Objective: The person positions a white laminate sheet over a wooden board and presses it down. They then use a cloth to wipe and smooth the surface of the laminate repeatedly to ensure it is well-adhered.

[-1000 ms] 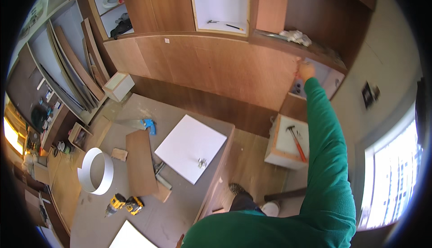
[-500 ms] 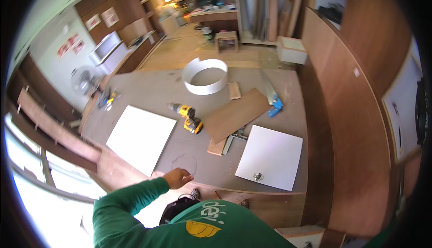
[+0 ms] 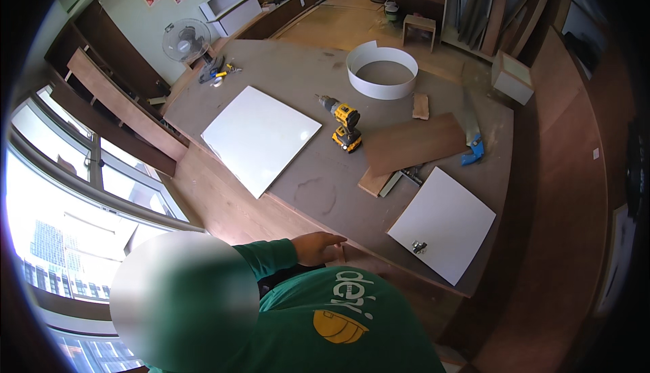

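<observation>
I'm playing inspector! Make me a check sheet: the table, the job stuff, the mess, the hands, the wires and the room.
Surface: brown tabletop, marked in places.
Job's things: white panel with a small metal fitting on it.
Clutter: yellow-black drill, curled white strip, brown board, blue-handled saw, another white panel.
Hands: left hand by the table's edge, no tool seen in it; right hand out of view.
Cables: nothing clearly seen.
Surroundings: fan beyond the table, windows at left, small stool on the floor.
</observation>
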Demonstrator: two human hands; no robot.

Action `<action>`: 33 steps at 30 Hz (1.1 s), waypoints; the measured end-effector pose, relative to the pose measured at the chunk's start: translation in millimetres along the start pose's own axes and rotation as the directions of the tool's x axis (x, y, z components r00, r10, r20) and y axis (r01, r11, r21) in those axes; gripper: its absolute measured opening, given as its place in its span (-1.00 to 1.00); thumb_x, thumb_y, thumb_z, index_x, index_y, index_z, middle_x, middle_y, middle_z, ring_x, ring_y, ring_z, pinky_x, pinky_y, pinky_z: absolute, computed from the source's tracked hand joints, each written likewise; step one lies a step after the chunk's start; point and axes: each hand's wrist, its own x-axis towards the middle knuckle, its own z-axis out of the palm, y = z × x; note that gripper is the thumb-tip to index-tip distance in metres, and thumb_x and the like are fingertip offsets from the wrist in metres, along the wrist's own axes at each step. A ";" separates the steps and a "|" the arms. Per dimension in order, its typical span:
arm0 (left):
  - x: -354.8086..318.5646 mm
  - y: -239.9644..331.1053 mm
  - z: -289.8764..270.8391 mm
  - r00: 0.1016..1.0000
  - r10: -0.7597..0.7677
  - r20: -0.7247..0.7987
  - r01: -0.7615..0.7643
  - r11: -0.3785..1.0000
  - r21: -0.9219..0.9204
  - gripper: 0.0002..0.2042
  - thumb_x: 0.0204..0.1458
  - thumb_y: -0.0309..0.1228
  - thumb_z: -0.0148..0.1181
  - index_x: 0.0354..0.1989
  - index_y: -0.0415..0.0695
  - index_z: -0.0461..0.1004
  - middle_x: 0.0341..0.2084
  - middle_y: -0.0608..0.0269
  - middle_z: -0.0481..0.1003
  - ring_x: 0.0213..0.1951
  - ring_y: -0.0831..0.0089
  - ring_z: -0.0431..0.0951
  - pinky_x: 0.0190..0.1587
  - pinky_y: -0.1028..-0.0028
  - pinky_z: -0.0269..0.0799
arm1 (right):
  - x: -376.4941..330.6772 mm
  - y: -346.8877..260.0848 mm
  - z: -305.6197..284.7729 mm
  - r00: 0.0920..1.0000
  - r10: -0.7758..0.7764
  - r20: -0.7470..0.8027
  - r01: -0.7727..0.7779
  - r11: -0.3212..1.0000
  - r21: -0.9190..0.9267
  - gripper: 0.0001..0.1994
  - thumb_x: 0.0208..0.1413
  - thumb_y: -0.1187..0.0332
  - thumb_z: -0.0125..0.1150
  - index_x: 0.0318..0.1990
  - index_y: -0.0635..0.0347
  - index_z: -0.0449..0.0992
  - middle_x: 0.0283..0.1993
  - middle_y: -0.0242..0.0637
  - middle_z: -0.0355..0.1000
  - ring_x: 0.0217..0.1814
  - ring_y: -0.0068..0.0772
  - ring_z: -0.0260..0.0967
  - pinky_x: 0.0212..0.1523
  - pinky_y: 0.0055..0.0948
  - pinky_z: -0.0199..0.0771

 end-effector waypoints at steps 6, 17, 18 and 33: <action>-12.2 -19.5 -25.2 0.998 0.056 0.033 -0.061 0.985 0.161 -0.58 0.29 -0.20 0.14 0.24 -0.14 0.50 0.06 -0.08 0.58 0.08 0.00 0.59 0.20 0.19 0.48 | -127.8 -90.1 67.5 0.850 -0.126 0.511 -0.288 0.701 0.652 -0.27 0.26 -0.10 0.01 0.46 0.16 0.18 0.42 -0.04 0.31 0.36 0.12 0.37 0.35 0.15 0.40; -70.7 -323.0 -111.6 0.894 -0.344 -0.288 0.242 0.911 -0.335 -0.53 0.37 -0.03 0.07 0.14 -0.20 0.57 0.06 0.00 0.61 0.05 0.09 0.63 0.19 0.22 0.49 | -567.5 -316.2 504.3 0.084 -0.296 0.951 -0.389 0.869 0.305 -0.66 0.10 0.36 0.13 -0.05 0.42 0.58 -0.09 -0.17 0.58 -0.10 -0.27 0.57 0.00 -0.35 0.53; -98.4 -398.4 -94.9 0.860 -0.383 -0.338 0.285 0.909 -0.305 -0.53 0.37 -0.03 0.07 0.12 -0.20 0.57 0.03 0.02 0.62 0.03 0.10 0.63 0.17 0.22 0.50 | -623.8 -365.9 511.6 0.023 -0.408 0.913 -0.132 0.904 0.407 -0.72 0.11 0.40 0.16 -0.10 0.42 0.58 -0.06 -0.18 0.55 -0.13 -0.32 0.53 -0.06 -0.36 0.50; -21.7 -530.0 -82.2 0.607 -0.706 -0.365 -0.026 0.441 -0.897 -0.45 0.18 -0.10 0.34 0.16 -0.28 0.41 -0.14 -0.07 0.64 -0.04 0.20 0.66 0.05 0.23 0.52 | -924.4 -381.5 779.7 -0.622 -0.503 0.600 0.738 -0.122 0.664 -0.41 0.38 -0.06 0.00 0.52 -0.29 0.24 0.68 -0.18 -0.10 0.73 0.12 -0.36 0.57 0.41 -0.55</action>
